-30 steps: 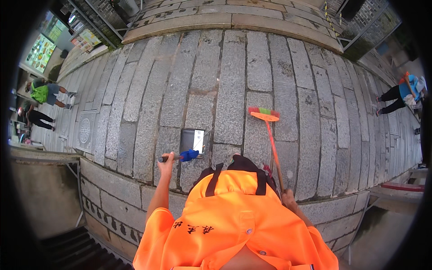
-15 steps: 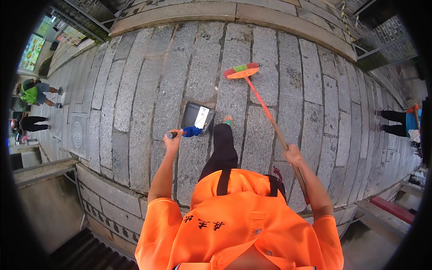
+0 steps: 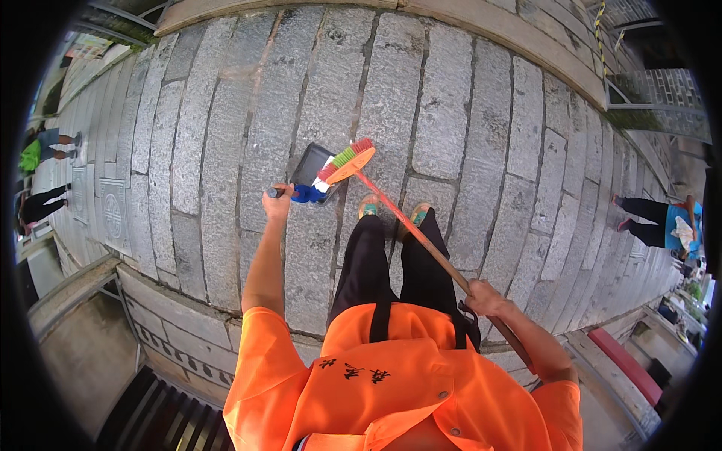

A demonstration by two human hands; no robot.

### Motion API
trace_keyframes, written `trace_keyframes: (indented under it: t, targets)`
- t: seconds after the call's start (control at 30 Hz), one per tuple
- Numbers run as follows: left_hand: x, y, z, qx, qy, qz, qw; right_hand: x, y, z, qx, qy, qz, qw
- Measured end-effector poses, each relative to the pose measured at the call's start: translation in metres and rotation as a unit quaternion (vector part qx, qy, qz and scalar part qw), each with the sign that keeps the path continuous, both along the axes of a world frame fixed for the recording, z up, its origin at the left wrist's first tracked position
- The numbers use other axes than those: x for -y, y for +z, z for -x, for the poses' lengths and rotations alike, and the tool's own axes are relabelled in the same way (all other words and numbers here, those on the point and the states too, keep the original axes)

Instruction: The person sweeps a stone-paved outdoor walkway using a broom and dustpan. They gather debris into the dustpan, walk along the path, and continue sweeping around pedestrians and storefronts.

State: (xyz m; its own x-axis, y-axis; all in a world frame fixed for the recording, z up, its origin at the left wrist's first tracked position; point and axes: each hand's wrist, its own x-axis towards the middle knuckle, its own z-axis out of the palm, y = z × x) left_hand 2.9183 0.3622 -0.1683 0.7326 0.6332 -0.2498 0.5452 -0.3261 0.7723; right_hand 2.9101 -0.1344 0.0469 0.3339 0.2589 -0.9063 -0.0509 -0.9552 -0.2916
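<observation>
My left hand (image 3: 277,203) is closed round the handle of a long-handled dustpan. The dark grey pan (image 3: 307,163) rests on the paving, with a blue part (image 3: 307,194) near its handle and something white and flat lying inside. In my right hand (image 3: 486,298) is the wooden-and-orange shaft of a broom (image 3: 406,222). The orange broom head, with red and green bristles, is tilted at the right edge of the pan and partly covers the white piece. Whether the bristles touch the pan, I cannot tell.
Grey stone slabs (image 3: 425,98) pave the lane. A stone kerb (image 3: 519,52) runs along the far side. Walkers (image 3: 49,148) are at the left, and another person (image 3: 662,223) stands at the right. Behind me are a red bench (image 3: 624,368) and a low wall (image 3: 169,316).
The broom head has come left and nearer, from the open paving to the dustpan's edge. Both my feet now show side by side, where one showed before.
</observation>
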Motion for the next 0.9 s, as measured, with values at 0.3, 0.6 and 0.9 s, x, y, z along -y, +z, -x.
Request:
trace_keyframes:
  t: [0.3, 0.6, 0.9]
  targets:
    - [-0.002, -0.016, 0.018, 0.036, 0.076, 0.13, 0.988, -0.006, -0.015, -0.142, 0.033, -0.183, -0.084, 0.979]
    - [0.009, -0.02, 0.028, 0.048, 0.148, 0.172, 0.973, -0.095, -0.119, -0.112, -0.001, -0.039, -0.031, 0.999]
    - [0.032, 0.004, 0.02, 0.052, 0.084, 0.165, 0.981, 0.031, 0.067, -0.075, -0.231, -0.291, -0.047, 0.927]
